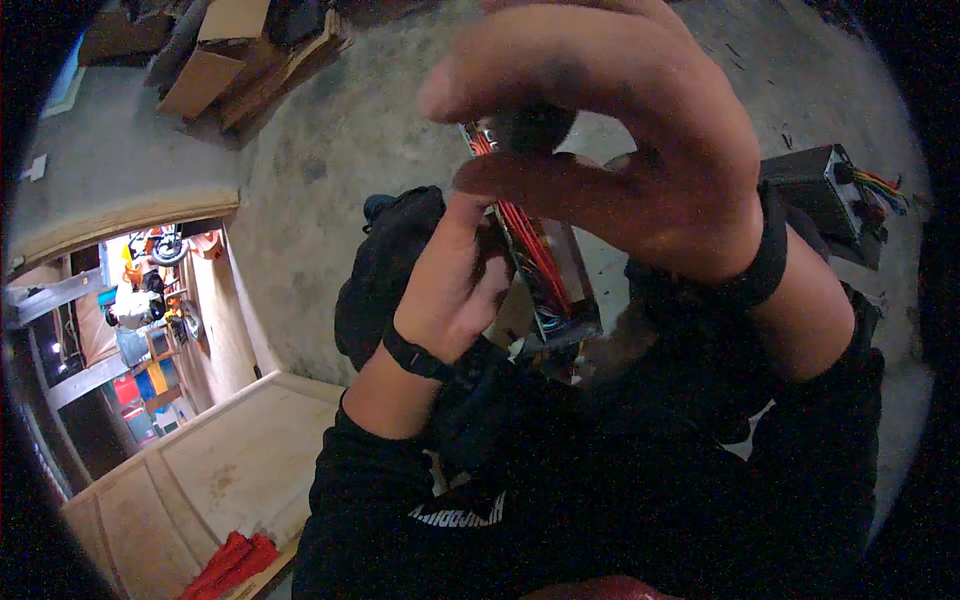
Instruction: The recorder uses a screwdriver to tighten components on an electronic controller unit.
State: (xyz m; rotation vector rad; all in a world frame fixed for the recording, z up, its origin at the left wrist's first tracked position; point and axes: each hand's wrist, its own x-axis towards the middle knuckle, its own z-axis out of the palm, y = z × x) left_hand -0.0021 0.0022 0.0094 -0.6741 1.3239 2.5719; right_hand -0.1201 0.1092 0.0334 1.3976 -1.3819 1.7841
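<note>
An opened metal power supply unit [575, 290] stands over my lap, with a bundle of red wires running along its inside. My left hand [455, 275] is closed at the unit's left edge, its fingertips partly hidden. Close to the camera, my right hand [660, 150] curls above the far end of the unit. Between its thumb and fingers sits a dark rounded thing [537, 128], like a tool handle, too dark to name surely. The right hand covers much of the unit's far end.
Another metal power supply box [810, 185] with coloured cables lies on the concrete floor to the right. Cardboard pieces [225, 60] are stacked at the far left. A wooden panel [240, 460] with a red cloth [232, 565] is at the near left, beside an opening onto cluttered shelves.
</note>
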